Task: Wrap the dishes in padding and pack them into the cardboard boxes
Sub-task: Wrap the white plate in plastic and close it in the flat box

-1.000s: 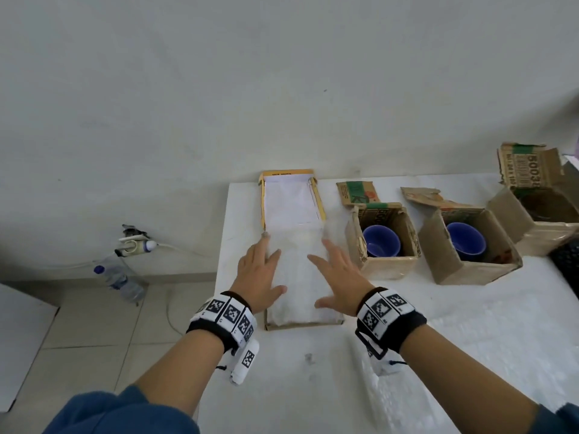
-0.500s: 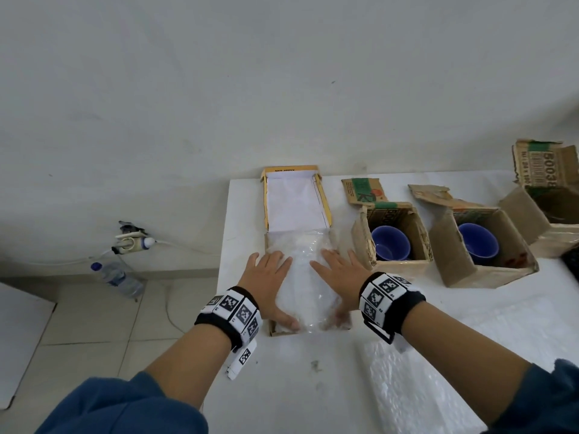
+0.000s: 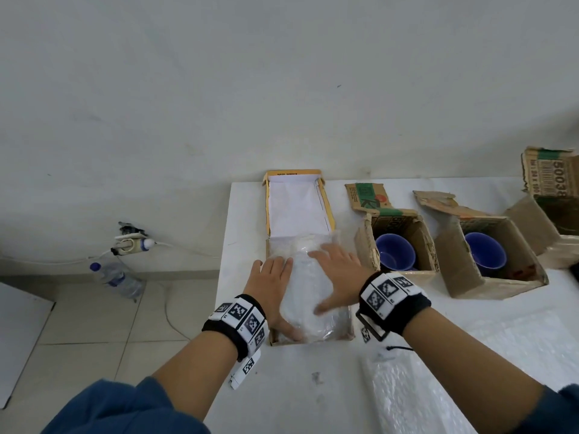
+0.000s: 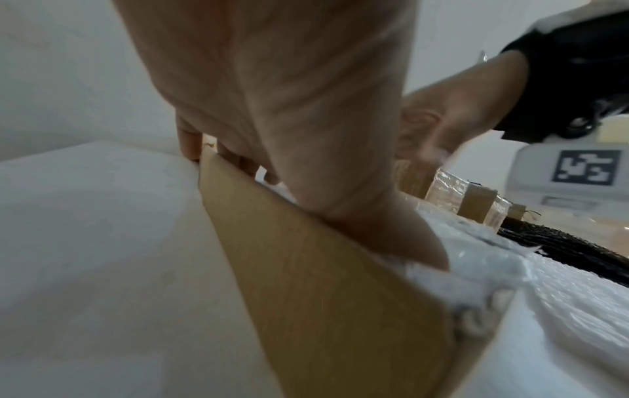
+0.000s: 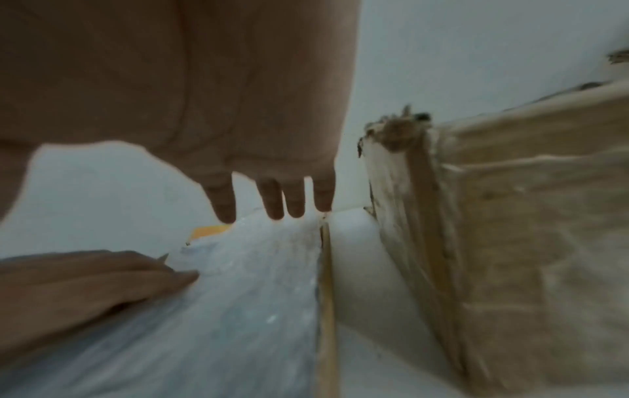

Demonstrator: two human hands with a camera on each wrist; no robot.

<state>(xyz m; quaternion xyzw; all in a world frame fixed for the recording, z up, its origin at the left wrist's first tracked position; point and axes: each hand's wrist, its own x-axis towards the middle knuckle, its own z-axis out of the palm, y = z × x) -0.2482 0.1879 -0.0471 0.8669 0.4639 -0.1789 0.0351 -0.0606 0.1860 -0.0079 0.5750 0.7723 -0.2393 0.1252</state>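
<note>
White walls and a tiled floor frame a white counter (image 3: 250, 386) where a person presses a bubble-wrapped bundle (image 3: 308, 286) down into a shallow cardboard box (image 3: 313, 339), its yellow-edged lid (image 3: 297, 208) folded back toward the wall. Left hand (image 3: 272, 286) lies flat along the bundle's left side, fingers straight and thumb tucked at the box's near corner, gripping nothing; right hand (image 3: 336, 274) spreads open over the bundle's right side, fingers straight and thumb reaching across the wrap. What dish lies inside the padding cannot be told. Right of this box stand two open cartons (image 3: 398, 242), each holding a blue cup (image 3: 395, 252), with a further carton (image 3: 551, 211) beyond them; a loose bubble-wrap sheet (image 3: 407, 399) lies on the counter nearer the person than the box. Seating the bundle well probably calls for even, gentle pressure from both palms, working stray wrap inside the box walls, seen bulging at the near corner in the left wrist view, so the lid can close flat without stressing the contents.
</note>
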